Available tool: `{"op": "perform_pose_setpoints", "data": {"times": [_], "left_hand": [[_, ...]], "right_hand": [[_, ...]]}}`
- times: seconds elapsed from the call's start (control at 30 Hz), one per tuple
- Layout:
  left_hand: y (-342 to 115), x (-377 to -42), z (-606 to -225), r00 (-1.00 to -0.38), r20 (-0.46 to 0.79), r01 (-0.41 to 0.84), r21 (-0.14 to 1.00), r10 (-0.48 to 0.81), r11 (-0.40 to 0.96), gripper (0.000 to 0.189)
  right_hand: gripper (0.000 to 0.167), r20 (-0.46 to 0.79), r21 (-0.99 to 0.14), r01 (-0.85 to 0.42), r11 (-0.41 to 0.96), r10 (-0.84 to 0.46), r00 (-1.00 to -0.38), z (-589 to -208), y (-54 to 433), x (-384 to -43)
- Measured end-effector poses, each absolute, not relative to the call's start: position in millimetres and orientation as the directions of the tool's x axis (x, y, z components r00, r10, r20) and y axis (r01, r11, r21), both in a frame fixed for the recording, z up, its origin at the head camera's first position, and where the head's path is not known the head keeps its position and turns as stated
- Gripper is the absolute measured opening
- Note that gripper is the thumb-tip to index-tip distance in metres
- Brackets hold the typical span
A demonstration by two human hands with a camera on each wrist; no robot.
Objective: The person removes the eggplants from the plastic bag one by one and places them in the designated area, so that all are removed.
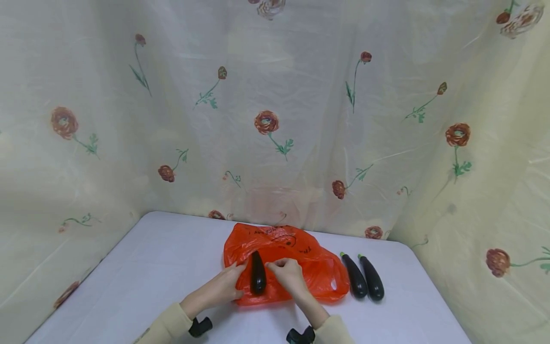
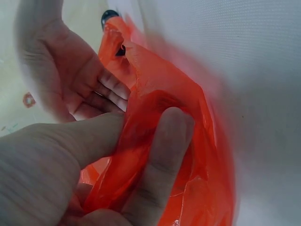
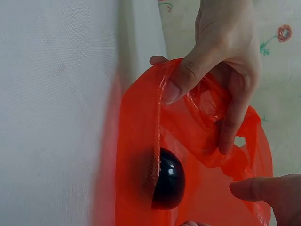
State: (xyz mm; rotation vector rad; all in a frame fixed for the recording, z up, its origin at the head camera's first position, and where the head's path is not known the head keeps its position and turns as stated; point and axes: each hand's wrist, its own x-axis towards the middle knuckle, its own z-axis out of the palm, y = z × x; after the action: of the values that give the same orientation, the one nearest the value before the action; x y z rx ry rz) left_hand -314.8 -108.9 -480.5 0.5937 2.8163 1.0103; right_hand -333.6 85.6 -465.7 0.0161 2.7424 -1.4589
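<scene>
A red plastic bag [image 1: 324, 270] lies on the table with its mouth towards me. A dark eggplant [image 1: 258, 274] sits in the mouth, its rounded end near me; in the right wrist view the bag's rim covers part of this eggplant [image 3: 170, 181]. At the left side of the mouth, my left hand [image 1: 227, 284] grips the bag's edge, thumb on one side and fingers on the other. To the right of the eggplant is my right hand [image 1: 290, 275], its thumb [image 3: 254, 189] held away from the fingers over the bag's opening.
Two more eggplants, one [image 1: 354, 277] beside the bag and another [image 1: 372, 279] to its right, lie on the white table [image 1: 172, 258]. A flowered curtain [image 1: 309, 157] hangs behind the table and along both sides.
</scene>
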Motion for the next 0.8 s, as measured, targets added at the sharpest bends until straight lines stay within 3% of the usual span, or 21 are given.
{"op": "perform_pose_setpoints", "data": {"times": [0.8], "left_hand": [[-107,-315,-483,-0.918,0.023,0.326,0.611,0.396,0.721,0.073]], "right_hand": [[0.029,-0.038,-0.852,0.008,0.523,-0.046,-0.998,-485,68,-342]]}}
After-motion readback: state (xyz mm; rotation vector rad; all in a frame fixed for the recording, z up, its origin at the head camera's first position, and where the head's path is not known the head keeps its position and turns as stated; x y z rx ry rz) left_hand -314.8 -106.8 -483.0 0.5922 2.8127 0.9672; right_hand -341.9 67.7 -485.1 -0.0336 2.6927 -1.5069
